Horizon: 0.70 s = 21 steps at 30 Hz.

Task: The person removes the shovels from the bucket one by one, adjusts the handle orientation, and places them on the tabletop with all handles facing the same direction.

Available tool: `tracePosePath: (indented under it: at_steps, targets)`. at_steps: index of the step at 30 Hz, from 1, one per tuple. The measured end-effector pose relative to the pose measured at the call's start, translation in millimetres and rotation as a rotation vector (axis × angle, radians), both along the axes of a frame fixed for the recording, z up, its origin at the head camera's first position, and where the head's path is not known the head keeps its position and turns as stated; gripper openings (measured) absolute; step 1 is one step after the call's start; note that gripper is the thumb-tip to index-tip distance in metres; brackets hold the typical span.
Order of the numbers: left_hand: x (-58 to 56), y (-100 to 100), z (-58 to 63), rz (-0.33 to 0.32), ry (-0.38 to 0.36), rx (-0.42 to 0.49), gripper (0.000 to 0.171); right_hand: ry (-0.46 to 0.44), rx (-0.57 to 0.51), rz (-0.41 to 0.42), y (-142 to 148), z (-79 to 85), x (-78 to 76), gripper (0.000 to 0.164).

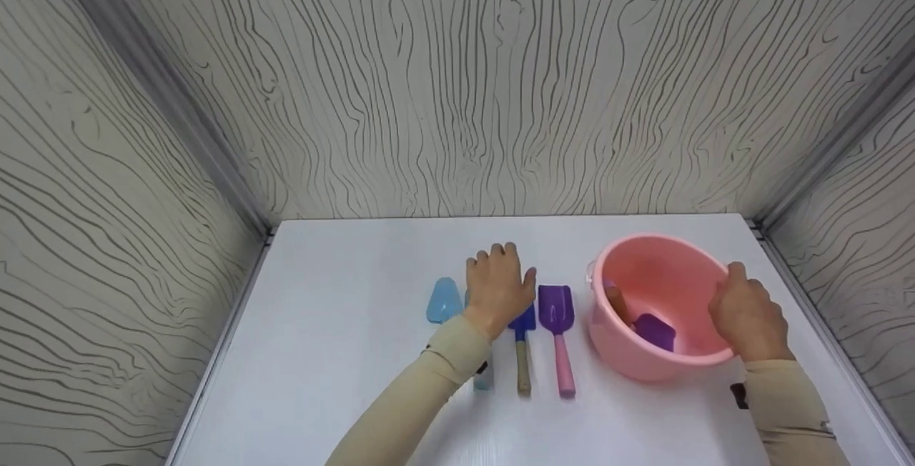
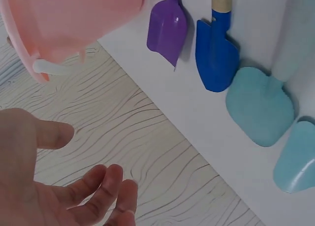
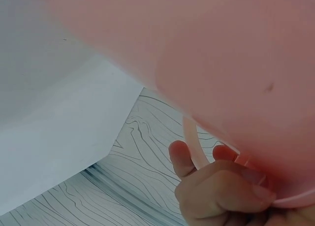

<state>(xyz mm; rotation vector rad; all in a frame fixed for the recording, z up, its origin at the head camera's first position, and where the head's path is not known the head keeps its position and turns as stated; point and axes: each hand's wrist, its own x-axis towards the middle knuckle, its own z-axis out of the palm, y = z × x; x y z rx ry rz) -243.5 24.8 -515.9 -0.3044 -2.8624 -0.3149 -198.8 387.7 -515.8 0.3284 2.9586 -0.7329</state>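
My right hand (image 1: 750, 316) grips the right rim of a pink bucket (image 1: 629, 359); the right wrist view shows its fingers (image 3: 236, 191) curled at the rim beside the bucket's pale handle (image 3: 192, 137). My left hand (image 1: 498, 291) is above a row of toy shovels, fingers spread and nothing held. The row has a purple shovel (image 1: 555, 309) with a pink handle, a blue shovel (image 2: 216, 53) with a wooden handle, a light blue shovel (image 2: 261, 108) partly hidden by the left arm in the head view, and another light blue shovel (image 1: 444, 301) at the left end.
Inside the bucket lie a purple scoop-like piece (image 1: 654, 331) and a brownish-orange piece (image 1: 617, 303), both partly hidden. Everything stands on a white table (image 1: 322, 323), closed in by wood-grain panels (image 1: 457, 94) at the back and sides.
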Motion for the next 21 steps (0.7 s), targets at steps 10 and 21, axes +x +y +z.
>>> tracePosePath:
  at_steps: [10, 21]
  targets:
    - [-0.1, 53, 20.1, -0.127, 0.005, 0.019, 0.053, -0.033, -0.027, -0.01, 1, -2.1, -0.2, 0.048]
    - [3.3, 84, 28.7, -0.235, 0.037, -0.015, 0.046, 0.012, 0.016, 0.003, -1, -1.1, 0.2, 0.045]
